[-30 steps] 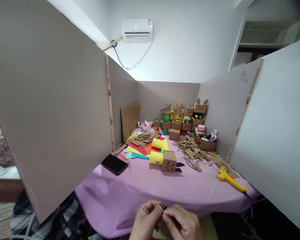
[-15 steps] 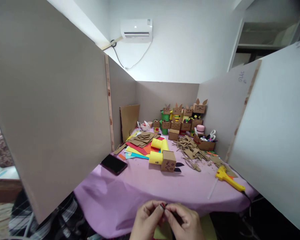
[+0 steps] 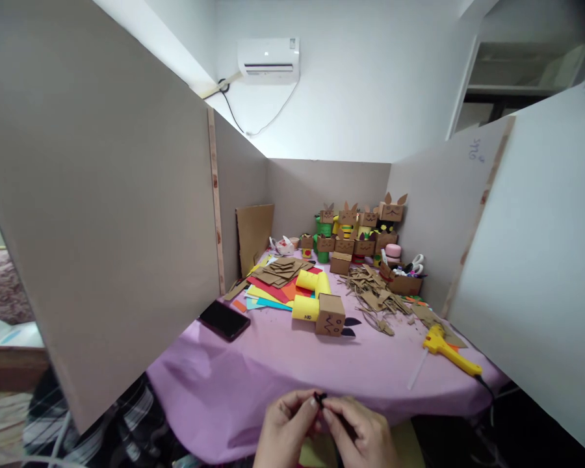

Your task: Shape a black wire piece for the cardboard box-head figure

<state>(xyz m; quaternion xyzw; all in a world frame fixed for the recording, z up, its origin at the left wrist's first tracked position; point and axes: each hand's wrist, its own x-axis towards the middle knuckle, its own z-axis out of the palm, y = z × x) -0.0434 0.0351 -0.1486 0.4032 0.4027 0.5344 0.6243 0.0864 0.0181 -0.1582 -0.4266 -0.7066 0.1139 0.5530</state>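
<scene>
Just in front of the table's near edge, my left hand and my right hand are close together with thumbs and fingers pinched. Between the fingertips is a small dark piece, too small to name. The left fingers close on it, and the right fingertips meet its other side. Beyond them on the purple cloth lies a cardboard box head with a drawn face and black ears, attached to a yellow paper tube. More yellow tubes lie behind it.
A yellow glue gun lies at the right edge, a black phone at left. Cardboard pieces top coloured paper; cardboard scraps lie right. Several box-headed figures stand at the back. Grey partitions enclose the table.
The dark piece between my fingertips has turned slightly and shows more black. Both hands stay almost in place; the whole view has shifted a little.
</scene>
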